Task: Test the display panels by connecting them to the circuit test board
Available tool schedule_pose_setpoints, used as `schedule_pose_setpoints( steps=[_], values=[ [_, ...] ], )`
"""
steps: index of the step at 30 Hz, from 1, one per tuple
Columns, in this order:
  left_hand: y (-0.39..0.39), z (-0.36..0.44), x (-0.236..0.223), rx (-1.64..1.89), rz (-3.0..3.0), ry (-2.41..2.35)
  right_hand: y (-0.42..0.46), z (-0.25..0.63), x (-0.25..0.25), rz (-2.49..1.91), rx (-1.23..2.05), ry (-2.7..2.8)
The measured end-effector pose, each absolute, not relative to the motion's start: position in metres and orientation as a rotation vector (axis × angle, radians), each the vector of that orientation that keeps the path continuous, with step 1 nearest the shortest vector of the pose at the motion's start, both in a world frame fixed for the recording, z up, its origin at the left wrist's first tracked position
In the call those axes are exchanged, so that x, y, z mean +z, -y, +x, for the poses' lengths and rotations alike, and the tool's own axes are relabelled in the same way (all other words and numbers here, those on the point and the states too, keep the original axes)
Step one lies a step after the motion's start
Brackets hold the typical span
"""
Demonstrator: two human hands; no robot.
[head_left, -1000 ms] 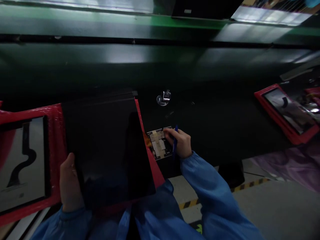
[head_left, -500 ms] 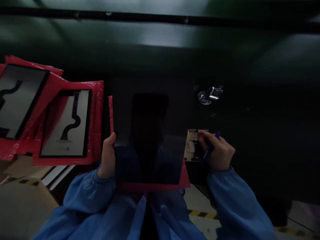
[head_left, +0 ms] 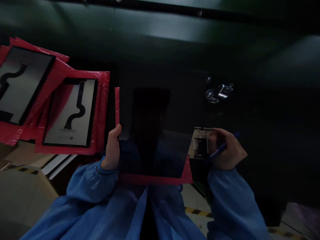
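So, what lies furthest left?

Two display panels, the first [head_left: 22, 86] overlapping the second [head_left: 70, 113], each on a red padded sleeve [head_left: 102, 113] and each showing a black wavy ribbon [head_left: 79, 110]. Both rest on a dark work surface [head_left: 262, 100]. Below them are a piece of cardboard [head_left: 22, 190] and white strips [head_left: 57, 163].

Moving right, what is the left hand [head_left: 112, 148] doing?

Grasping. It is closed on the left edge of a glossy black panel [head_left: 155, 110], with the thumb up the front face. The cuff of a blue sleeve [head_left: 107, 170] sits just below it.

Location of that panel?

Centre of view, held up and tilted over the work surface, with a red sleeve [head_left: 155, 180] along its lower edge and up its left side. It is too dark to read any detail on the face.

Next item?

A printed card [head_left: 201, 143] lies just beyond the panel's right edge, partly hidden by it, and the right hand's fingers [head_left: 215, 140] touch it.

And the right hand [head_left: 227, 150]?

Clenched around a blue pen [head_left: 223, 146], which angles up and to the right. Farther up sits a shiny metal fitting [head_left: 219, 93], well apart from the hand. Yellow-and-black hazard tape [head_left: 197, 210] runs along the floor below.
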State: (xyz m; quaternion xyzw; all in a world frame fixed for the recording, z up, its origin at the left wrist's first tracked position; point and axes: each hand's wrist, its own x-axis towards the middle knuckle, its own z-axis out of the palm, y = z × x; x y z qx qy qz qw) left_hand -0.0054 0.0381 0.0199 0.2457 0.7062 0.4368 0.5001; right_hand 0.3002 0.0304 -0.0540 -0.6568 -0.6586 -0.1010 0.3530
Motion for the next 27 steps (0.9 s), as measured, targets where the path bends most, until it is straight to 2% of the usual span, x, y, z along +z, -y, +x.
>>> schedule_pose_setpoints(
  steps=[3,5,8,11,15,23,27],
  values=[
    [-0.036,-0.006,0.018,1.022,0.597,-1.621,-0.023,0.276,-0.040,-1.622,-0.092,1.492],
    [-0.034,-0.005,0.018,1.080,0.482,-1.524,-0.017,0.257,-0.026,-1.416,0.093,1.436],
    [-0.034,-0.002,0.019,1.192,0.228,-1.375,-0.011,0.234,0.000,-1.134,0.240,1.666],
    [-0.035,-0.002,0.021,1.248,0.092,-1.293,-0.011,0.218,0.023,-1.083,0.171,1.955],
    [-0.036,-0.003,0.023,1.238,0.006,-1.246,-0.018,0.197,0.034,-1.194,-0.044,2.021],
    [-0.037,-0.001,0.027,1.045,-0.021,-1.047,-0.017,0.186,0.040,-0.871,0.153,2.103],
    [-0.037,-0.004,0.021,1.082,-0.010,-1.114,-0.016,0.197,0.037,-0.932,0.126,2.048]
  ],
)
